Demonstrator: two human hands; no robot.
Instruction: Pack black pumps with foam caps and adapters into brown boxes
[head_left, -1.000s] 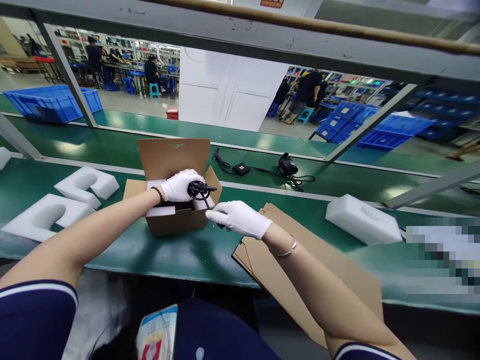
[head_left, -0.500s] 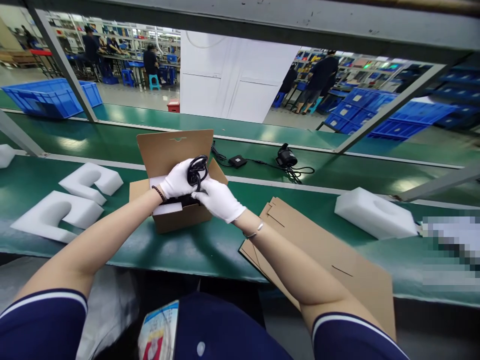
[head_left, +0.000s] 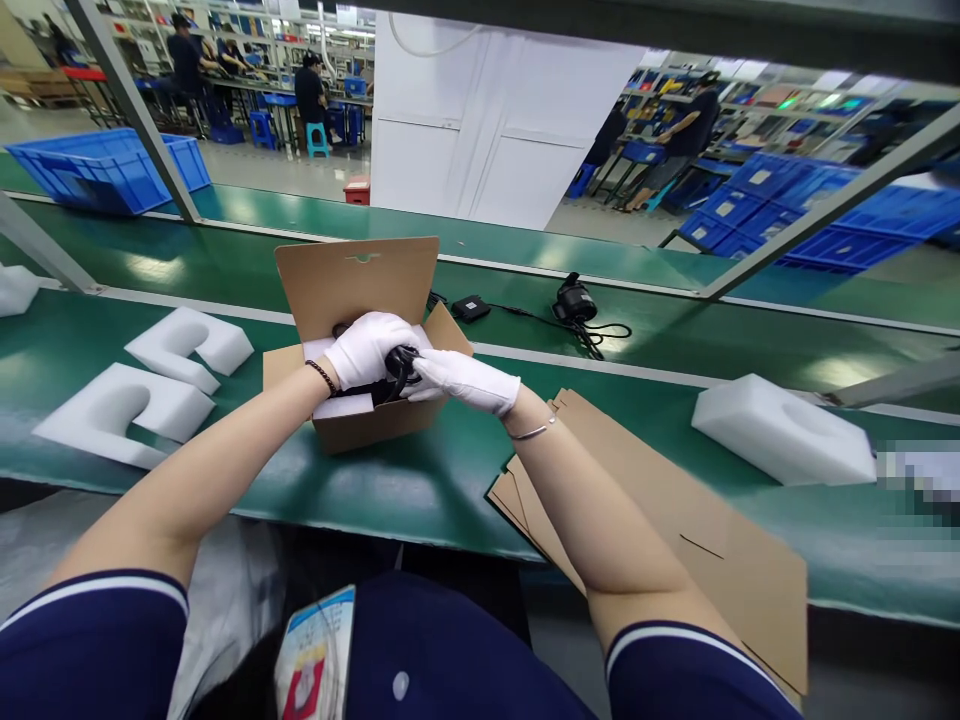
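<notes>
The left hand (head_left: 371,350), in a white glove, is closed around a coiled black cable (head_left: 403,368); the gloved right hand (head_left: 471,380) has its fingertips at the coil, though I cannot tell whether they grip it. The coil is over the mouth of an open cardboard box (head_left: 379,432) on the green desk (head_left: 450,490). White padding (head_left: 346,406) and something dark sit inside, partly hidden.

The work looks partway along: box folded and partly filled, cable coiled but seemingly not yet laid down, lid (head_left: 356,288) upright and unclosed. Behind the box lie a small black adapter (head_left: 471,308) and a black device (head_left: 574,299) with its cord, both outside it. Foam pieces (head_left: 124,408) lie to the left, a foam block (head_left: 780,430) and flat cardboard (head_left: 720,560) to the right, apparently unused.
</notes>
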